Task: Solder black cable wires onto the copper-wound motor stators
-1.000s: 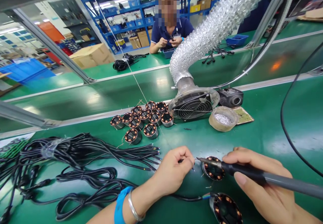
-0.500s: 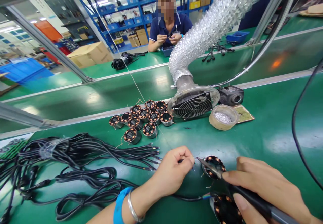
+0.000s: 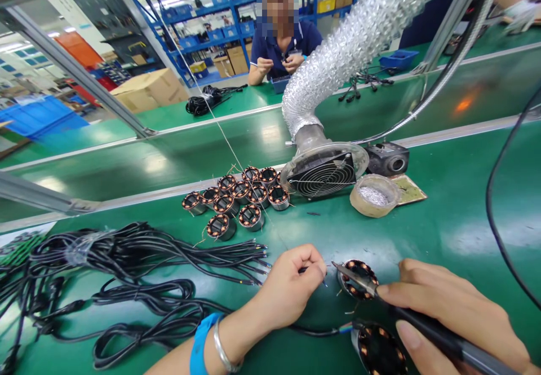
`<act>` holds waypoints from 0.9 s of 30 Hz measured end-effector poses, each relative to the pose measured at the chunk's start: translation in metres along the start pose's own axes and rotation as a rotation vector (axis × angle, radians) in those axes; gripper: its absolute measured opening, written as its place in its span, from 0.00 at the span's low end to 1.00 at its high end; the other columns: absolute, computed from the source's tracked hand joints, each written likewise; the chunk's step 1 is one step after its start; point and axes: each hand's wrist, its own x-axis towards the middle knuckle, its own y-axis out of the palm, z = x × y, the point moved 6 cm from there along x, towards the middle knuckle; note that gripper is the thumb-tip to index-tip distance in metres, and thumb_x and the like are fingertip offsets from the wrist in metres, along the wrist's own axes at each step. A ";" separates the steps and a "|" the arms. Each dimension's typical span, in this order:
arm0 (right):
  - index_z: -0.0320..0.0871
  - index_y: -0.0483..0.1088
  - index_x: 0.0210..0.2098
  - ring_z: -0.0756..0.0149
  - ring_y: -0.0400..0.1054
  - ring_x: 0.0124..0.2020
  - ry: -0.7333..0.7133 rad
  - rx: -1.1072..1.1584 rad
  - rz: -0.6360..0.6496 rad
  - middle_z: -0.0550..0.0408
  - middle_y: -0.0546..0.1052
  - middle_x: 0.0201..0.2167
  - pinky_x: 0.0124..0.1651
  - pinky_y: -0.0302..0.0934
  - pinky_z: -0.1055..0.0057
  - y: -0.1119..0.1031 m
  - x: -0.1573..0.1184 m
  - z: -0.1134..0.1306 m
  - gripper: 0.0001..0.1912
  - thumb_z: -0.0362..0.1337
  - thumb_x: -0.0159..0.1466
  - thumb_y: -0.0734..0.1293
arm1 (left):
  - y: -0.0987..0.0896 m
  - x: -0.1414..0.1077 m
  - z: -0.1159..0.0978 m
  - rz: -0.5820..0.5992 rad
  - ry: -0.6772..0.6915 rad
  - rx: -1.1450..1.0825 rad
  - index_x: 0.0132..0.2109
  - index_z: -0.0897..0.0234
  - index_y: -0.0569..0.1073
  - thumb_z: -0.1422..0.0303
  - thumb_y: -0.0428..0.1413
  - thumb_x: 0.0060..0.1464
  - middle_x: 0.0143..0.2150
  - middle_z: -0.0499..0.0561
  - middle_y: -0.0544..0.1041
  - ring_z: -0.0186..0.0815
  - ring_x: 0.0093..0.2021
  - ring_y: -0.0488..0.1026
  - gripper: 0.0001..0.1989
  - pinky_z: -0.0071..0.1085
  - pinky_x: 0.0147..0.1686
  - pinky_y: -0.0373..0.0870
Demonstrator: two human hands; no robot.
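Observation:
My left hand [image 3: 296, 282] is closed in a pinch on a black cable, with thin wire ends [image 3: 325, 283] sticking out past the fingertips. My right hand [image 3: 456, 313] grips a soldering iron [image 3: 426, 324] like a pen. The iron's tip points left, just right of the wire ends and apart from them. Below the iron's shaft sits a copper-wound motor stator [image 3: 349, 290], partly hidden by it. Nearer to me lies a second stator [image 3: 376, 352], beside a black cable [image 3: 315, 332] with coloured wires at its end.
Several stators [image 3: 226, 204] stand in a group at the bench's back. Bundled black cables [image 3: 169, 251] lie at left. A fan [image 3: 323, 177] on a foil duct [image 3: 333, 53], a round tub [image 3: 374, 197] and a sponge [image 3: 408, 190] are behind my hands. Across the bench sits a person [image 3: 283, 42].
The soldering iron's tip has drawn slightly to the right, away from the wire ends at my left fingertips. My left hand has hardly moved. A gloved hand has appeared at the far upper right.

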 end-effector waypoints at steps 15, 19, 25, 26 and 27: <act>0.43 0.69 0.51 0.64 0.73 0.27 -0.059 -0.005 -0.160 0.54 0.76 0.29 0.28 0.68 0.68 -0.007 0.001 -0.005 0.19 0.25 0.61 0.62 | 0.000 -0.001 -0.001 0.015 0.019 0.024 0.29 0.63 0.65 0.65 0.52 0.56 0.23 0.41 0.58 0.28 0.24 0.52 0.10 0.26 0.25 0.49; 0.45 0.69 0.54 0.70 0.72 0.24 -0.019 0.027 -0.160 0.59 0.76 0.26 0.26 0.66 0.75 0.012 0.008 -0.018 0.19 0.25 0.66 0.62 | 0.004 -0.004 -0.003 0.096 0.020 0.054 0.30 0.63 0.63 0.62 0.51 0.60 0.24 0.41 0.57 0.29 0.25 0.51 0.13 0.27 0.25 0.50; 0.44 0.71 0.48 0.72 0.69 0.25 -0.117 0.164 0.010 0.58 0.76 0.29 0.29 0.64 0.75 0.041 0.016 -0.020 0.15 0.23 0.66 0.62 | 0.006 -0.009 -0.011 0.184 0.091 0.177 0.32 0.63 0.63 0.59 0.48 0.64 0.27 0.43 0.60 0.31 0.28 0.54 0.15 0.28 0.28 0.52; 0.44 0.71 0.47 0.72 0.68 0.24 -0.130 0.163 0.000 0.59 0.75 0.27 0.28 0.63 0.75 0.040 0.016 -0.019 0.15 0.22 0.65 0.62 | 0.006 -0.010 -0.012 0.186 0.089 0.212 0.33 0.63 0.64 0.59 0.48 0.65 0.27 0.43 0.61 0.31 0.28 0.55 0.14 0.28 0.28 0.52; 0.44 0.70 0.46 0.72 0.67 0.24 -0.126 0.159 -0.008 0.59 0.74 0.26 0.28 0.62 0.75 0.039 0.015 -0.019 0.15 0.22 0.65 0.62 | 0.006 -0.011 -0.013 0.179 0.090 0.253 0.34 0.63 0.64 0.60 0.48 0.66 0.27 0.43 0.61 0.31 0.28 0.56 0.14 0.29 0.29 0.52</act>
